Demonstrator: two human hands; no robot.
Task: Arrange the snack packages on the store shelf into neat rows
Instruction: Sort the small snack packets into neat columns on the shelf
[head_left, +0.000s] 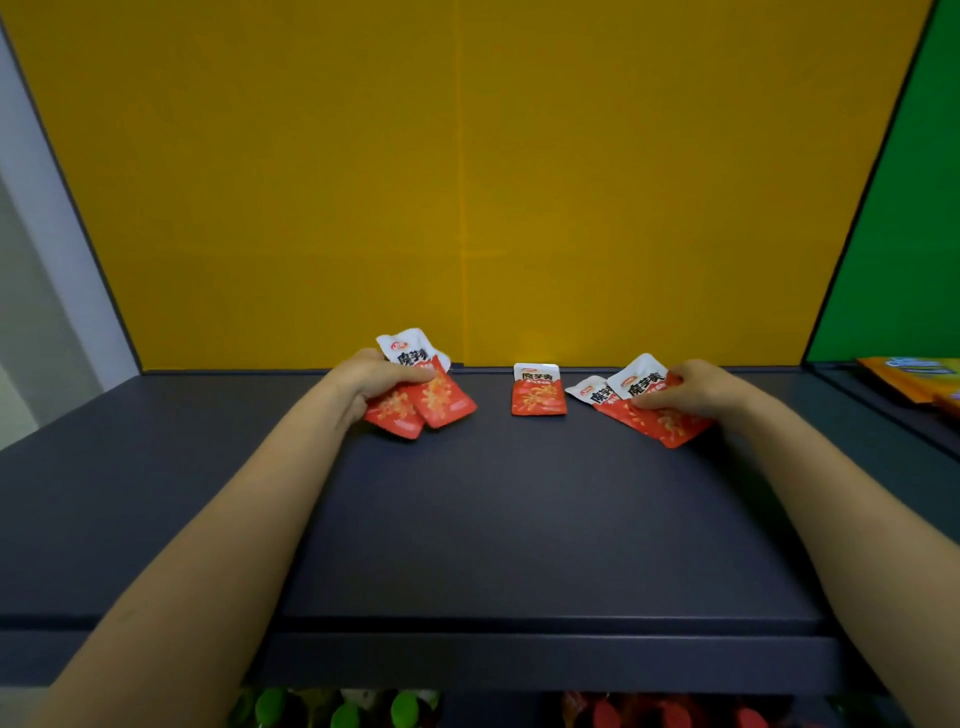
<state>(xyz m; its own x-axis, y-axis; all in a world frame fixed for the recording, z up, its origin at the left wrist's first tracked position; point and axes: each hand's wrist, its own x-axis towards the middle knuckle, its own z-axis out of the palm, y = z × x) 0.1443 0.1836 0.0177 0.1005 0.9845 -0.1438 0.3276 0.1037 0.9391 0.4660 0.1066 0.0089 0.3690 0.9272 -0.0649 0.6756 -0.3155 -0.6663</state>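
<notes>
- The left hand (382, 382) gripped the left pair of packets (431, 402), its fingers (410, 375) curled over their white tops. The two overlapped in a fan, with the red ends pointing toward the camera.
- The right hand (691, 389) pinched the right pair of packets (644, 410) the same way, its fingers (655, 401) pressed on the red part. That pair was splayed and tilted to the left.
- A single packet (538, 392) lay flat and square between the two hands, apart from both, close to the back of the shelf (519, 519).
- The step appeared to be laying out a row, and the single packet looked like the best guide for it.
- To do it well, each hand would probably need to free one packet at a time, turn it white end to the rear, and set it just beside its neighbour without overlap.
- The film looked slick, so a pinch near a sealed edge seemed safer than one across the middle. A sliding packet could knock the one already squared.
- The shelf held only these five packets, all near the yellow back panel (467, 182); a green panel (898, 234) closed its right side.
- The neighbouring bay on the right held orange packs (914, 379), only partly in view.
- The level below showed green bottle caps (405, 709) and red packs (675, 714), too dim to identify further.
</notes>
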